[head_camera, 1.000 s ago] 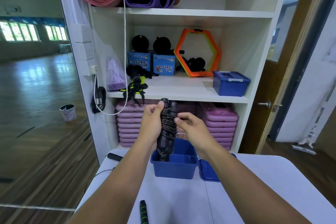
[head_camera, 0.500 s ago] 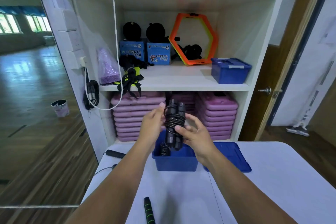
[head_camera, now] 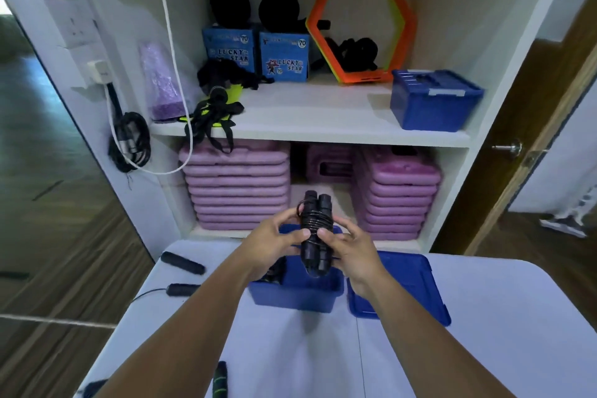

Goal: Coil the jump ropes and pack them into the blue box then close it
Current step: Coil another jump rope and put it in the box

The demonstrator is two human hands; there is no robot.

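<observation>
A black jump rope [head_camera: 315, 233], its cord wound round its two handles, stands upright between both hands just above the open blue box [head_camera: 300, 292] on the white table [head_camera: 484, 333]. My left hand [head_camera: 274, 241] grips it from the left and my right hand [head_camera: 349, 247] from the right. The box's blue lid [head_camera: 410, 287] lies flat on the table to the right of the box. Something dark lies inside the box at its left. Another jump rope's black handles [head_camera: 182, 262] and thin cord rest on the table's left side.
A green-and-black handle [head_camera: 220, 381] lies near the table's front edge. Behind the table stands a white shelf unit [head_camera: 310, 136] holding a closed blue box [head_camera: 434, 100], an orange hexagon ring, blue cartons and pink stacked steps. A door is at right, a mirror at left.
The coiled jump rope has come down with both hands, closer to the open blue box. The view has tilted downward, so the shelf sits higher in frame.
</observation>
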